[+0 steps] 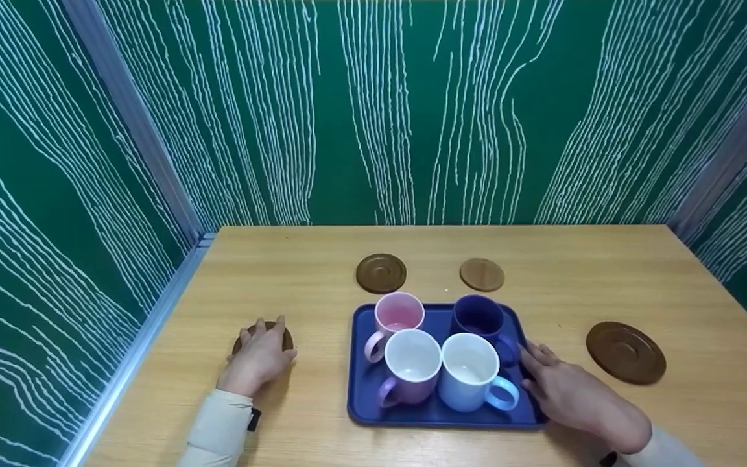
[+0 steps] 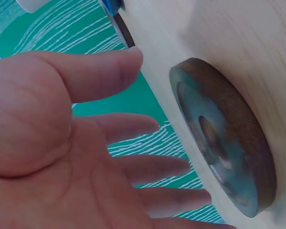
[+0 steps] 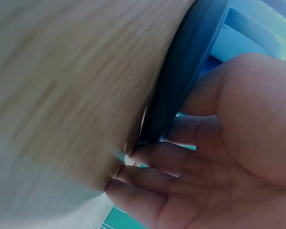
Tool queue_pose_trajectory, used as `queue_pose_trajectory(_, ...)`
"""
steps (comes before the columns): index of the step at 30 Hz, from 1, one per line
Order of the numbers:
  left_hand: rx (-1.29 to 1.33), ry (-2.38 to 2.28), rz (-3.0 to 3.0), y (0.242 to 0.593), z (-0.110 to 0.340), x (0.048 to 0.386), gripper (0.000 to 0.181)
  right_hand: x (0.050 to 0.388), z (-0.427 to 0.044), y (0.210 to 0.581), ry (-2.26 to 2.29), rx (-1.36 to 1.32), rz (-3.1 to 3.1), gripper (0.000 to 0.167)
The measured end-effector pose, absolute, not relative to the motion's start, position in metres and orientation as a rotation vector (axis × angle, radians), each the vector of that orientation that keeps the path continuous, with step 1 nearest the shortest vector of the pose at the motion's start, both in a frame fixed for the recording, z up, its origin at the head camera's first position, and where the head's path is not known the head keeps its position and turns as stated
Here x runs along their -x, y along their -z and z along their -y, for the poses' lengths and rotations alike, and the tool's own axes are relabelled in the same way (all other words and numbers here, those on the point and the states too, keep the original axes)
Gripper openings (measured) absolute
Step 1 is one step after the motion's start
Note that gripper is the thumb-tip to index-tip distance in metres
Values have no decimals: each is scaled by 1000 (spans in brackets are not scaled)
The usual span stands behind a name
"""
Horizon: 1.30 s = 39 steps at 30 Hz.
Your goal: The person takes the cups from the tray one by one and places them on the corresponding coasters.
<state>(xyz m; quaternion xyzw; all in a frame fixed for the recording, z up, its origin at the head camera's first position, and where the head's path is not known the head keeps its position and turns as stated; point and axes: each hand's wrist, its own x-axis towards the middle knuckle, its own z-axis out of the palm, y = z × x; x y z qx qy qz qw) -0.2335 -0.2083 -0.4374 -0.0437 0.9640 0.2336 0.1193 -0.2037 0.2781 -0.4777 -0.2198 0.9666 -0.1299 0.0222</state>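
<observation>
From the wearer's head I see the left hand [image 1: 255, 363] spread over a coaster [image 1: 288, 340] on the table [image 1: 308, 272], left of a tray [image 1: 362, 392] bearing a pink mug [image 1: 399, 314], a navy mug [image 1: 476, 316], a purple mug [image 1: 414, 383] and a blue mug [image 1: 464, 389], while the right hand [image 1: 568, 392] is at the tray's right edge. In the left wrist view that hand's fingers reach out, holding nothing, just beside the coaster. In the right wrist view, thumb and fingers pinch the tray's rim.
</observation>
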Motion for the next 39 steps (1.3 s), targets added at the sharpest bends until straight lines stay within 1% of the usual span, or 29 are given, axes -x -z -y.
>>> queue_pose_trajectory(9, 77, -624, -2737, 439, 214, 235, 72, 205, -278, 479, 394, 655, -2969, 57)
queue_pose_trajectory(22, 37, -610, -2784, 442, 213, 244, 67, 204, -279, 478, 391, 658, -2975, 57)
queue_pose_trajectory(39, 45, -716, -2749, 446, 208, 290, 72, 203, -279, 480, 382, 673, -3002, 57)
